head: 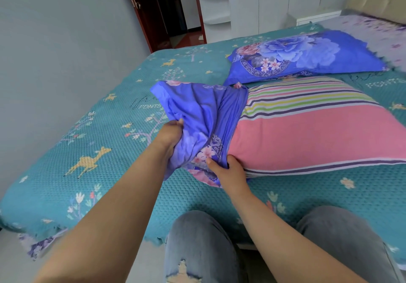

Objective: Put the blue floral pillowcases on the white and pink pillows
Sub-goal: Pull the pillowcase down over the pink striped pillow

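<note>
A pink pillow [312, 133] with white and coloured stripes lies across the bed in front of me. A bunched blue floral pillowcase [204, 115] covers only its left end. My left hand [170, 137] grips a fistful of the pillowcase's loose fabric at the left. My right hand [228, 169] pinches the pillowcase's opening edge at the pillow's near left corner. Behind it, a second pillow [307, 54] lies fully inside a blue floral pillowcase.
The bed wears a teal quilted cover [105, 151] with deer and tree prints. My knees in grey jeans [202, 245] touch its near edge. A grey wall stands at the left, an open doorway [175, 14] and white wardrobes at the back.
</note>
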{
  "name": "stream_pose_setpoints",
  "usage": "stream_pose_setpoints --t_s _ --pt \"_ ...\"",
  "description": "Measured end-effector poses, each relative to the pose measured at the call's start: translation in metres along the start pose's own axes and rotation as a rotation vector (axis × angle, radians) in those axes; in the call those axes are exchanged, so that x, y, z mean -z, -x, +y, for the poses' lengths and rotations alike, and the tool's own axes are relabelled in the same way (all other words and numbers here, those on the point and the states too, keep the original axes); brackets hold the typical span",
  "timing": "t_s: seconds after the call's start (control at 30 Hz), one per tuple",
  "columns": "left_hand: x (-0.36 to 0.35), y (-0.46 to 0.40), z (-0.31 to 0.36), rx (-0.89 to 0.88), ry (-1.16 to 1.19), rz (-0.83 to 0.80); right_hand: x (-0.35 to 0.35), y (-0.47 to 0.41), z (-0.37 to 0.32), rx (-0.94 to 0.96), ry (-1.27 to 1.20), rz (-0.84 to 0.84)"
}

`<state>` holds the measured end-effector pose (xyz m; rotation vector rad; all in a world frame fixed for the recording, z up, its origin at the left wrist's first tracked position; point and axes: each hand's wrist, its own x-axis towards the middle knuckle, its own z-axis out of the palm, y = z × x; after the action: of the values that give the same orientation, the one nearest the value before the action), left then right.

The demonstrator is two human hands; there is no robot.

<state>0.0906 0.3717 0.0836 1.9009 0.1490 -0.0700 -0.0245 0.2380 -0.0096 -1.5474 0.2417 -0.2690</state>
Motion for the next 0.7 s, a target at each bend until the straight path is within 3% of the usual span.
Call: stream_pose_setpoints --t_s 0.1,0.23,0.3,0.4,0.47,0.7 --pt "0.003 0.0 -0.023 0.058 0.033 0.063 0.011 0.0 -0.005 -0.071 -0.178 -0.066" --pt "0.003 0.023 -0.039 0.201 -0.162 0.136 0.023 0.006 -0.009 0.012 -0.208 0.142" --pt "-0.001 0.033 -0.05 0.182 -0.227 0.135 0.023 0.01 -0.014 0.075 -0.152 0.117" --pt "-0.006 0.029 -0.067 0.15 -0.045 0.2 0.022 0.005 -0.024 0.103 -0.086 -0.027" --pt "-0.009 0.026 -0.069 0.118 -0.11 0.231 0.021 0.001 -0.034 0.073 -0.092 -0.119" --pt "-0.012 0.04 -0.057 -0.038 -0.241 0.311 0.021 0.002 -0.046 -0.19 -0.415 -0.117"
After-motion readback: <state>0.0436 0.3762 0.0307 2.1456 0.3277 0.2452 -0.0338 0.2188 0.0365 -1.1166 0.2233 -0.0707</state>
